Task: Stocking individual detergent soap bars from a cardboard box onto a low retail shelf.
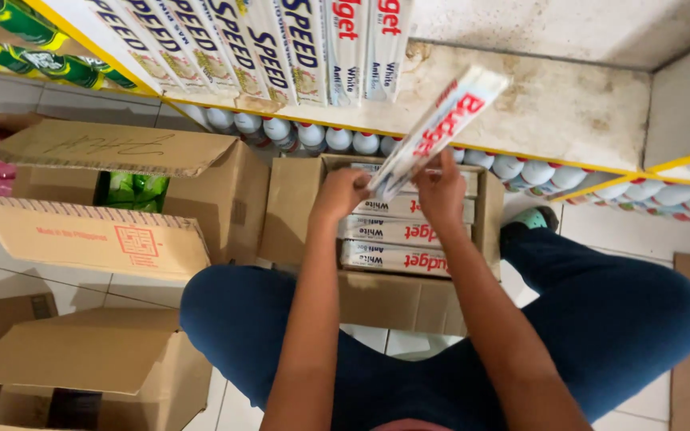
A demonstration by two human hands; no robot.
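**Toothpaste cartons lifted from an open box beside a store shelf**

White floor tiles (pixel 81 104) run under a low shelf (pixel 553 112) whose worn, stained board has a yellow front edge. Upright on that shelf stand long white toothpaste cartons (pixel 281 44) with blue or red lettering, edge to edge; under it sits a row of white bottles (pixel 337 140) with red collars. Between the person's knees lies an open brown cardboard box (pixel 393 299), with flat white cartons (pixel 397 257) stacked inside. Both hands are clamped on one long white carton (pixel 441 128) with red print, held slanted above the box: the left hand (pixel 339 194) grips its lower end, the right hand (pixel 441 191) just beside it. Left of this, another corrugated box (pixel 121 199) stands with flaps open, green packets (pixel 131 190) inside. More cardboard boxes (pixel 81 367) sit lower left.
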